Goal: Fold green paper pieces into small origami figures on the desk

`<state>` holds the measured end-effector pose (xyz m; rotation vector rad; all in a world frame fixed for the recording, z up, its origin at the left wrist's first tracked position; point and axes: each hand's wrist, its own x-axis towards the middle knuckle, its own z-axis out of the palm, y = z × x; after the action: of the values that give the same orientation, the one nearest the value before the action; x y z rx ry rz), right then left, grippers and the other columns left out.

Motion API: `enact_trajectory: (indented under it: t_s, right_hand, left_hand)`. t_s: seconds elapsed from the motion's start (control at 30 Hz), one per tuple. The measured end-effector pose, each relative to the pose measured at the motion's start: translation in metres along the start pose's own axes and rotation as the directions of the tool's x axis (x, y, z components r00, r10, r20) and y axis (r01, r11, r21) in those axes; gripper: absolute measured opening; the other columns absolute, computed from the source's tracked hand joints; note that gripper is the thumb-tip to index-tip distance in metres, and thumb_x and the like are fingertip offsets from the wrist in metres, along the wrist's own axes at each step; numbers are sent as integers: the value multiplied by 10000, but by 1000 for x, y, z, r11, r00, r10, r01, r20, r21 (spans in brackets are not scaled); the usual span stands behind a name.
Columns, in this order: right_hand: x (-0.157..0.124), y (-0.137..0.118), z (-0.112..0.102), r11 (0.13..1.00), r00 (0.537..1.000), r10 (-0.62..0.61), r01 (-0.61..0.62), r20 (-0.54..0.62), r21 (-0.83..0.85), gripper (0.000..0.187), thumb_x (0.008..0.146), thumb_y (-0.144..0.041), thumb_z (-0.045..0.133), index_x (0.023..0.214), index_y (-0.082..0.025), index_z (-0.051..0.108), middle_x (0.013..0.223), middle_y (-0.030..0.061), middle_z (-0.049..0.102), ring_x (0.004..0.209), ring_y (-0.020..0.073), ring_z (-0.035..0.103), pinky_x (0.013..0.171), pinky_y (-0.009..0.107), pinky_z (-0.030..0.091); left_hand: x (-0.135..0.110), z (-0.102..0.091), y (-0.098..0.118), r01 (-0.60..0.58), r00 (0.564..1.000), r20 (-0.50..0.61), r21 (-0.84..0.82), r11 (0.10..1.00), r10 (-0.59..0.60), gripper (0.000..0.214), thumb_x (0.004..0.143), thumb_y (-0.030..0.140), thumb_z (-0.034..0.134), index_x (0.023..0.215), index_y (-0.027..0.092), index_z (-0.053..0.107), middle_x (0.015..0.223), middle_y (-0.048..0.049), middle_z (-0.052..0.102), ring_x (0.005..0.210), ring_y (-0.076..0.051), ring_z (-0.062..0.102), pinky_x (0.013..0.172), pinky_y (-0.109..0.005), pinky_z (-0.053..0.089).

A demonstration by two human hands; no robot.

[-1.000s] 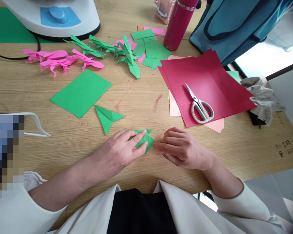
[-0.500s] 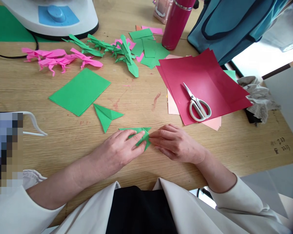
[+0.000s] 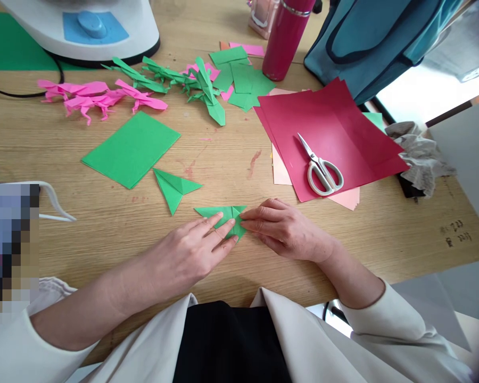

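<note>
On the wooden table (image 3: 223, 159), folded green paper (image 3: 227, 211) lies under the left hand (image 3: 193, 246), its fingers slightly spread.
The right hand (image 3: 285, 230), fingers bunched, touches the paper's right corner; pinch unclear. Farther back, magenta bottle (image 3: 285, 42) and blue bag (image 3: 361, 50), contents hidden.

I hold flat a small green folded-paper piece (image 3: 227, 211), lying left of the white-handled metal scissors (image 3: 323, 173) and nearer to me. One sharp point aims away from the scissors; its broader end, toward them, shows creased layers, partly covered.
</note>
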<state>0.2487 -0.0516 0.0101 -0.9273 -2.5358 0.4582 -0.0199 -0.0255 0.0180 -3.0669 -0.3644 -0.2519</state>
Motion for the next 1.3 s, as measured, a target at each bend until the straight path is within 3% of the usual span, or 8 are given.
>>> enact_trajectory:
  t_s: [0.43,0.7,0.83,0.93,1.03,1.3]
  right_hand:
    - [-1,0,1,1000,1000,12,-12,11,14,274,993,-164,493,1200,-142,672,1213,137,678,1020,230,572,908,420,508]
    - [1,-2,5,999,1000,-20,19,-8,-48,297,980,-172,528,1246,-115,647,1281,152,662,1047,237,576,907,416,507]
    - [1,-3,7,998,1000,-9,9,-7,-56,293,990,-180,514,1245,-124,648,1266,148,670,1029,236,581,903,420,514]
    - [1,-3,6,998,1000,-4,3,-12,-63,283,997,-181,505,1228,-114,655,1249,152,675,1007,237,580,890,419,522]
    - [2,-4,6,998,1000,-10,9,-18,-55,279,999,-170,502,1220,-88,652,1233,168,673,1014,242,573,899,427,526]
    - [2,-6,13,998,1000,-1,0,-17,-60,299,1007,-186,490,1259,-89,619,1261,186,636,1037,258,564,912,462,535]
  left_hand:
    - [-1,-3,5,55,996,75,-76,996,-50,460,861,72,519,1290,166,655,1379,-153,635,1294,-334,581,1028,-457,516]
    - [-1,3,0,36,999,-19,-158,987,-39,421,873,49,476,1220,186,671,1337,-124,660,1329,-299,548,1089,-464,481]
    - [4,7,-8,45,994,-92,-211,976,-65,285,916,68,496,1075,187,701,1270,-81,699,1303,-271,562,1100,-449,470]
    - [10,12,-13,130,972,-159,-241,962,-171,250,932,59,489,1016,174,694,1225,-79,715,1190,-241,620,1052,-438,492]
    - [13,16,-17,286,933,-155,-226,931,-325,256,950,103,500,1143,160,657,1215,-109,698,1136,-257,619,989,-460,500]
    - [16,17,-17,564,825,-38,-31,825,-564,458,875,490,678,1192,167,606,1130,-147,650,997,-329,563,807,-461,452]
